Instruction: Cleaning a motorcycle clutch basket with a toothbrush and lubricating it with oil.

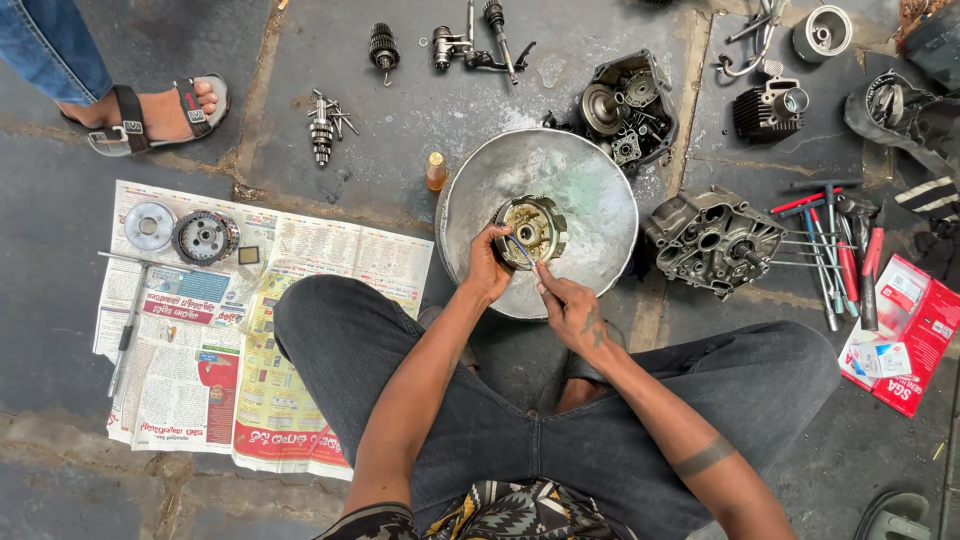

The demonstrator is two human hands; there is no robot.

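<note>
Head view, looking down over our knees, left to right. Far left, another person's sandalled foot (150,110) stands on the stone floor, close to the newspaper (200,350). On that sheet lie a round plate (149,225) and a toothed clutch part (204,237), both loose; a shuffle of that foot could scatter them, we judge. A small amber bottle (436,171) stands upright just beside the metal basin (590,200); an elbow could tip it.

Over the basin, our left hand (487,268) is closed around the rim of the clutch assembly (531,229), holding it tilted. Our right hand (570,305) pinches a thin blue-handled tool (524,250) with its tip at the hub. Risk here: the tip slips off and jabs the left fingers, or a small piece springs out past the basin rim onto the cluttered floor.

Right of the basin sits a crankcase half (712,240), then a row of T-handle wrenches and screwdrivers (835,250), near our right knee and easy to kick.
</note>
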